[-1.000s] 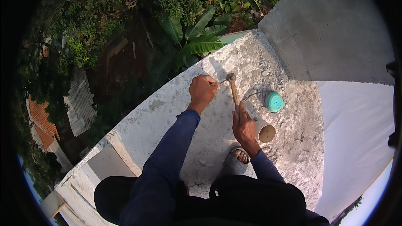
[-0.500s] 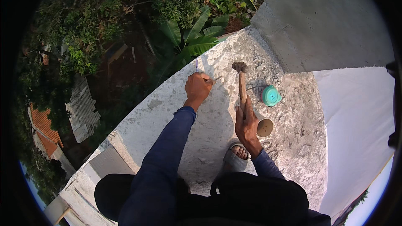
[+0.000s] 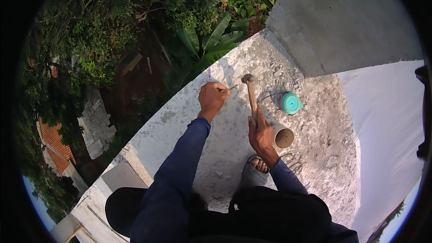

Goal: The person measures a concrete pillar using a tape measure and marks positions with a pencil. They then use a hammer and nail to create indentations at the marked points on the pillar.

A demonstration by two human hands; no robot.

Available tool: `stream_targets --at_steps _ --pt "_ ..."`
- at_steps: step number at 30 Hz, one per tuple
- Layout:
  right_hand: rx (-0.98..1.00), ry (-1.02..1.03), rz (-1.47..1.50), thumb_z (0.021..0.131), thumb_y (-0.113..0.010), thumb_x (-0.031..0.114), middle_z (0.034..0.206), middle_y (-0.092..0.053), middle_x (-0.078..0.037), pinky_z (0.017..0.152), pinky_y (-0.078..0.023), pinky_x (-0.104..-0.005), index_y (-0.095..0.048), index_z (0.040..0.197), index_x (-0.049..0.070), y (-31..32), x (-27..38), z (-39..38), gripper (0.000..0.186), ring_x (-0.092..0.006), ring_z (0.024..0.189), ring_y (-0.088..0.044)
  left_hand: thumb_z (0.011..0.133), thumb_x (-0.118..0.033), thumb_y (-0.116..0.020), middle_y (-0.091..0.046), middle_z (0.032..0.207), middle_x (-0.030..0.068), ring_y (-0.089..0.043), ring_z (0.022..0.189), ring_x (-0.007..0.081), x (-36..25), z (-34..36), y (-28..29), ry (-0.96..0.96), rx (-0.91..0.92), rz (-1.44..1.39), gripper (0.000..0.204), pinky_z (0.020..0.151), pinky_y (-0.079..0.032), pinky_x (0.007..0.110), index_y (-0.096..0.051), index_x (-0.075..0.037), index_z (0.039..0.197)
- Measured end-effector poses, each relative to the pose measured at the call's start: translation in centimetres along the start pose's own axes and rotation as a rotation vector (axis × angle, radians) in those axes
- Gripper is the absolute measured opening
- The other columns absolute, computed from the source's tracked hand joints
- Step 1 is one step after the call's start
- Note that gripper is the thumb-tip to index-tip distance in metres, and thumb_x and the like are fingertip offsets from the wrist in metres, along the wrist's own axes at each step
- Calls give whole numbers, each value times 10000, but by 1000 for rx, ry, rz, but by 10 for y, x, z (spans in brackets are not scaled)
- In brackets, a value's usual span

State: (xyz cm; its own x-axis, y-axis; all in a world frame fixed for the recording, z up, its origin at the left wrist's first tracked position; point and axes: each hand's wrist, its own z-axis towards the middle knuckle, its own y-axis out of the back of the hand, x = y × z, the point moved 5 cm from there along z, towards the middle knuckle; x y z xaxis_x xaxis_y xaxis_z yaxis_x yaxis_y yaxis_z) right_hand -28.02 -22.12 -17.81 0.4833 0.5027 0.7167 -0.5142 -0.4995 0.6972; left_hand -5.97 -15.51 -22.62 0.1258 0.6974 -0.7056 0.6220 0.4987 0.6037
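Note:
My left hand (image 3: 213, 101) is closed around a thin dark metal rod (image 3: 232, 87), whose tip points right toward the hammer; the rest of it is hidden in my fingers. My right hand (image 3: 262, 137) grips a hammer (image 3: 252, 96) by its wooden handle. The hammer's small metal head is raised, just right of the rod's tip and apart from it. Beyond my left hand, a thin purplish piece (image 3: 209, 73) stands at the ledge's edge. A round turquoise case (image 3: 291, 103) rests right of the hammer, with a dark line or wire beside it.
I stand on a rough, pale concrete ledge (image 3: 175, 128) with a drop to trees and roofs at left. An open pipe end (image 3: 284, 138) shows beside my right hand, near bent wires (image 3: 294, 165). A grey wall (image 3: 344, 22) and a white sheet (image 3: 389, 130) border the right.
The hammer head has moved left and slightly down, closer to the rod, and the right hand has shifted slightly left. My left hand keeps its hold, slightly lower.

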Motion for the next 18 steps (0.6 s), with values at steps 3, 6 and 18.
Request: stream_targets --at_steps 3,6,18 --pt "-6 -154 114 1029 -594 244 1014 -690 -344 672 -575 -475 -412 1483 -67 8 -1 -8 580 -440 801 -725 836 -150 -791 -726 973 153 -717 845 363 -10 -8 -5 -154 -122 125 95 763 -553 445 -799 -88 908" --pt "-7 -219 219 1032 -598 324 1025 -700 -318 720 -572 -456 -430 1477 -69 9 2 -7 618 -389 825 -736 878 -105 -709 -659 1073 207 -690 921 426 -18 -17 -14 -218 -101 251 89 838 -544 499 -741 -89 959" --pt "-81 -272 469 1008 -658 179 707 -581 -31 557 -445 -286 -477 1445 -71 34 -8 -26 535 -82 631 -528 840 -17 -637 -529 1312 190 -616 1065 368 -54 -92 -52 -782 300 465 128 857 -495 509 -632 -51 963"
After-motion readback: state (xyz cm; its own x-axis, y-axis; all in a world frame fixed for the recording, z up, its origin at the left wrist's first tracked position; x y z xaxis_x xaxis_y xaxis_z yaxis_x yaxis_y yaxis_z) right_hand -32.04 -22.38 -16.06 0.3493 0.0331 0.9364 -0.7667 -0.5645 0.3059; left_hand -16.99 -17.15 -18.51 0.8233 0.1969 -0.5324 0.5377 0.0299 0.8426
